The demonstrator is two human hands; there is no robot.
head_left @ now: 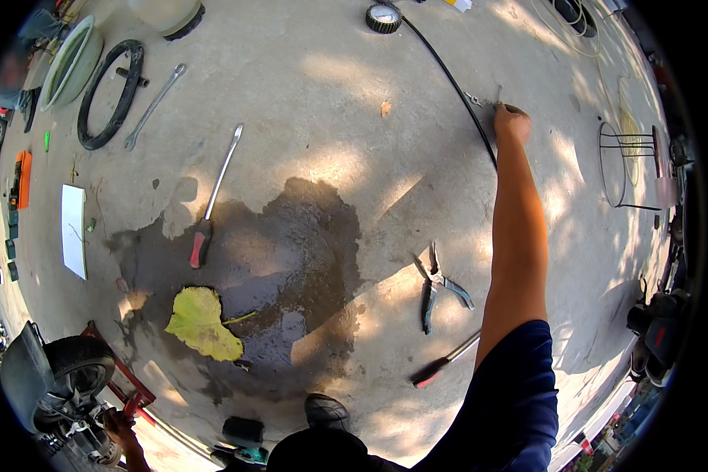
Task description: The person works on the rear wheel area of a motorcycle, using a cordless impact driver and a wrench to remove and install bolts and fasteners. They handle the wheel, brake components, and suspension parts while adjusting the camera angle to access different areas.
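My right hand (512,123) is stretched far out over the concrete, fingers closed around a small metal piece that pokes out above the fist. It sits beside a black hose (448,75) with a chrome fitting (473,100); the hose runs back to a round black-rimmed gauge (384,16). My left hand (118,429) is low at the left, against the hub of a motorbike wheel (75,370) on a red stand (130,385). Its grip is hidden. Blue-handled pliers (440,287) lie beside my right forearm.
A long metal lever with a red grip (206,228) and a yellow leaf (200,322) lie on a wet patch (299,252). A black-handled tool (444,364), spanner (154,106), black inner tube (110,94), green basin (71,63), white sheet (73,228) and wire stool (625,165) surround it.
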